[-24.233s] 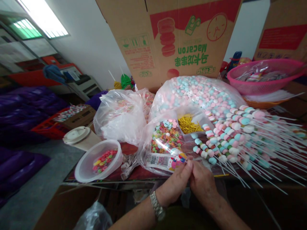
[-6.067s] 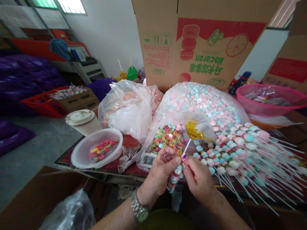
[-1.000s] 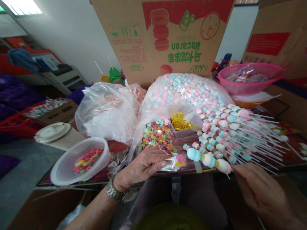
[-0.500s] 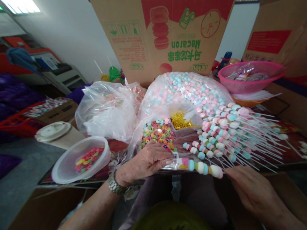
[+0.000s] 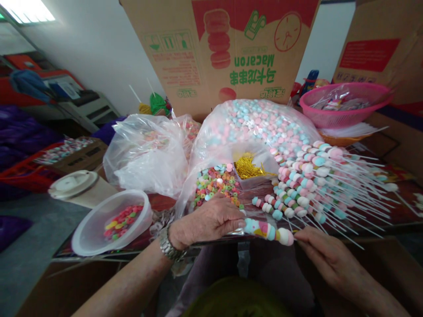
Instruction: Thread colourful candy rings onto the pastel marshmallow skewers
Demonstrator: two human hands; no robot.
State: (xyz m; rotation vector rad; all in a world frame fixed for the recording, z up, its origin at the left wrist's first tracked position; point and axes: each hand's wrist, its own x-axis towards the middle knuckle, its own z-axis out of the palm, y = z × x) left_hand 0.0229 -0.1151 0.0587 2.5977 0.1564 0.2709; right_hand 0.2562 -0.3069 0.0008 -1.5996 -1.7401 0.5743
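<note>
Right grip: narrow; my right hand pinches a marshmallow skewer at its right end, fingertips against the last pink marshmallow
Left grip: wide and flat; my left hand lies palm down with fingers stretched out, no pinch, a metal wristwatch on its wrist
Skewer position: held nearly level just above the table edge, between my hands, its pale blue, white and pink marshmallows in a row
Skewer's left end: runs into a clear printed sleeve, right by my left fingertips, which press on the plastic there
Just beyond my hands: colored cereal rings heaped in a clear bag, and gold twist ties in a clear pocket beside them
To the right: a fan of finished skewers on the red printed table cover, sticks pointing right
Behind them: a big clear bag of marshmallows
To the left: a plastic tub holding cereal rings, a lidded cup and a full plastic bag
Far back: a pink basket and an upright cardboard box printed Macaron
</note>
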